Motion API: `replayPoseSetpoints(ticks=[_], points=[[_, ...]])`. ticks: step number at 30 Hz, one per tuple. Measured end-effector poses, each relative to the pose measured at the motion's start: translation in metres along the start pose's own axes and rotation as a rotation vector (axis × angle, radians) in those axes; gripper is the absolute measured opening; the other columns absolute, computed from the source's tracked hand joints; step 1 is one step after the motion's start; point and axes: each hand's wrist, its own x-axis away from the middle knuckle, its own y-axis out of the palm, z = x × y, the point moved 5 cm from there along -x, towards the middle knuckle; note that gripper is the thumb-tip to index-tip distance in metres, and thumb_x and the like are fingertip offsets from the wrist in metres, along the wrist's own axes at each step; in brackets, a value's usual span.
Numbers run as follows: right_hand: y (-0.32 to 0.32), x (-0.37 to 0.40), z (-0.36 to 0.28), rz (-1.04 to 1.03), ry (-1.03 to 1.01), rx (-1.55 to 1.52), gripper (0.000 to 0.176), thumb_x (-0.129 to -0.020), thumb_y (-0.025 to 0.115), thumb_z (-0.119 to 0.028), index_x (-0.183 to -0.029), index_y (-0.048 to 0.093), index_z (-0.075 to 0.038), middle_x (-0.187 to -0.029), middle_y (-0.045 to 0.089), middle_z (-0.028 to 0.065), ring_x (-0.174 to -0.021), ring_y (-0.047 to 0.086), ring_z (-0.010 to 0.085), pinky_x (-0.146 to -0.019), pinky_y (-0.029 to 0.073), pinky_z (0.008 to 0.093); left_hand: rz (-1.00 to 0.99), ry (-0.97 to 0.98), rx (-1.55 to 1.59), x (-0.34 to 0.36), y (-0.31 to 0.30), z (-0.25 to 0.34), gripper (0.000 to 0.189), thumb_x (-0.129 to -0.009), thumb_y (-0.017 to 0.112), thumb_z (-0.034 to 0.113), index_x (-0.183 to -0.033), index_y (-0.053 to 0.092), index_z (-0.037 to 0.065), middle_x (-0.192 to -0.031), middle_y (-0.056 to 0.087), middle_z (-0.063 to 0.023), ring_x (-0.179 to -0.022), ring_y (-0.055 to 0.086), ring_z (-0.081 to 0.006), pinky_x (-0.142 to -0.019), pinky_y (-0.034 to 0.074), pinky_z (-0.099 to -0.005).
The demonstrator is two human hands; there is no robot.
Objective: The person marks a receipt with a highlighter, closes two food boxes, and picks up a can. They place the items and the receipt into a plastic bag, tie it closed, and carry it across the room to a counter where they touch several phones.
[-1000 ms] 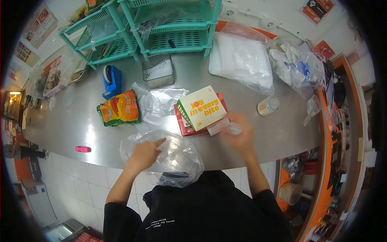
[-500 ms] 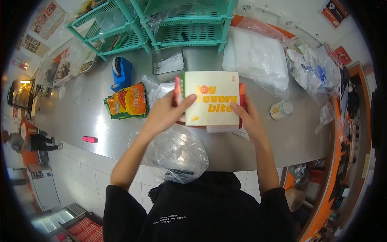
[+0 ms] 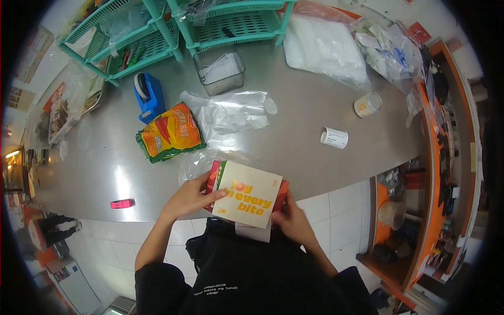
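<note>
A cream cardboard food box (image 3: 250, 191), printed "joy in every bite", is held close to my body at the table's front edge. Red cardboard shows at both of its sides, perhaps another box underneath. My left hand (image 3: 191, 198) grips the left side with the thumb on top. At the right side, my right hand (image 3: 293, 218) is closed round the red edge. A white paper slip (image 3: 253, 232) hangs out below the box. Behind the box lies part of a clear plastic bag (image 3: 197, 167); the rest is hidden.
On the steel table (image 3: 299, 157) lie an orange-green snack packet (image 3: 170, 132), a blue tape dispenser (image 3: 151, 97), thin plastic bags (image 3: 231, 115), a curled receipt (image 3: 334, 137), a can (image 3: 367, 105) and a pink marker (image 3: 122, 203). Green racks (image 3: 236, 34) stand behind.
Both hands have brought the box towards my body and slightly left, tilting it clockwise. The thin plastic bags and the curled receipt now show more fully. My view has shifted.
</note>
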Motion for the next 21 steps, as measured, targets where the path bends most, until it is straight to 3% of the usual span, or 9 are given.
replayPoseSetpoints(ticks=[2, 3, 5, 8, 10, 11, 14, 17, 21], points=[[-0.018, 0.004, 0.023, 0.203, 0.081, -0.159, 0.046, -0.081, 0.053, -0.024, -0.116, 0.04, 0.002, -0.101, 0.054, 0.0211, -0.093, 0.055, 0.0298, -0.077, 0.045, 0.0328, 0.108, 0.042, -0.084, -0.004, -0.018, -0.021, 0.051, -0.078, 0.053, 0.04, -0.101, 0.051, -0.006, -0.084, 0.059, -0.0195, -0.069, 0.06, -0.0284, -0.064, 0.047, -0.0352], [-0.023, 0.005, 0.036, 0.304, 0.119, -0.24, 0.04, -0.081, 0.052, -0.022, -0.113, 0.045, 0.002, -0.101, 0.055, 0.021, -0.093, 0.056, 0.0295, -0.077, 0.045, 0.0328, 0.277, 0.126, -0.178, -0.005, -0.032, -0.018, 0.05, -0.079, 0.053, 0.039, -0.1, 0.052, -0.006, -0.084, 0.059, -0.02, -0.069, 0.06, -0.0304, -0.066, 0.047, -0.036], [-0.006, -0.001, 0.065, 0.263, 0.14, -0.206, 0.033, -0.081, 0.051, -0.019, -0.105, 0.051, 0.004, -0.098, 0.056, 0.0209, -0.09, 0.057, 0.0266, -0.076, 0.045, 0.0314, 0.612, 0.29, -0.356, -0.001, -0.051, -0.009, 0.047, -0.08, 0.052, 0.036, -0.1, 0.053, -0.006, -0.083, 0.059, -0.021, -0.07, 0.059, -0.0345, -0.068, 0.045, -0.0376], [0.0, -0.013, 0.057, 0.316, 0.101, 0.01, 0.026, -0.081, 0.051, -0.016, -0.096, 0.055, 0.004, -0.083, 0.061, 0.0161, -0.076, 0.059, 0.0201, -0.068, 0.046, 0.0287, 0.461, 0.146, -0.393, -0.032, -0.036, -0.057, 0.045, -0.081, 0.051, 0.035, -0.098, 0.053, -0.006, -0.085, 0.059, -0.0224, -0.077, 0.057, -0.0375, -0.069, 0.044, -0.0372], [-0.005, -0.027, 0.055, 0.294, 0.14, 0.033, 0.023, -0.08, 0.051, -0.015, -0.092, 0.056, 0.004, -0.076, 0.062, 0.0142, -0.069, 0.06, 0.0205, -0.064, 0.046, 0.0292, 0.45, 0.078, -0.423, -0.04, -0.035, -0.056, 0.038, -0.081, 0.052, 0.031, -0.094, 0.054, -0.004, -0.081, 0.059, -0.0176, -0.074, 0.058, -0.0298, -0.066, 0.044, -0.0326], [-0.004, -0.031, 0.06, 0.223, 0.203, -0.16, 0.019, -0.078, 0.052, -0.012, -0.088, 0.057, 0.003, -0.07, 0.062, 0.0131, -0.062, 0.059, 0.0224, -0.059, 0.045, 0.0316, 0.446, 0.044, -0.436, -0.044, -0.033, -0.054, 0.035, -0.081, 0.052, 0.03, -0.092, 0.055, -0.003, -0.08, 0.06, -0.0152, -0.073, 0.058, -0.026, -0.064, 0.044, -0.0303], [-0.017, -0.042, 0.052, 0.314, 0.031, 0.116, 0.015, -0.077, 0.051, -0.009, -0.083, 0.056, 0.003, -0.073, 0.061, 0.0168, -0.063, 0.058, 0.0261, -0.059, 0.044, 0.0331, 0.266, -0.038, 0.158, -0.057, -0.034, -0.067, 0.023, -0.079, 0.056, 0.021, -0.09, 0.054, 0.0, -0.071, 0.055, -0.0038, -0.064, 0.051, -0.0104, -0.055, 0.04, -0.0219], [-0.033, -0.037, 0.015, 0.542, -0.117, 0.275, 0.012, -0.076, 0.049, -0.009, -0.081, 0.052, 0.002, -0.072, 0.059, 0.0178, -0.064, 0.057, 0.0295, -0.058, 0.044, 0.0347, 0.375, 0.257, 0.439, -0.054, -0.029, -0.063, 0.02, -0.078, 0.059, 0.015, -0.092, 0.052, 0.004, -0.068, 0.047, 0.0029, -0.06, 0.041, -0.0023, -0.049, 0.034, -0.0175], [-0.04, -0.056, 0.034, 0.552, -0.191, 0.194, 0.013, -0.079, 0.047, -0.01, -0.084, 0.048, 0.002, -0.068, 0.057, 0.0171, -0.062, 0.055, 0.0321, -0.057, 0.043, 0.0367, 0.55, 0.337, 0.358, -0.042, -0.019, -0.039, 0.029, -0.078, 0.058, 0.015, -0.104, 0.049, 0.004, -0.074, 0.048, -0.0014, -0.063, 0.044, -0.0048, -0.055, 0.035, -0.0182]])
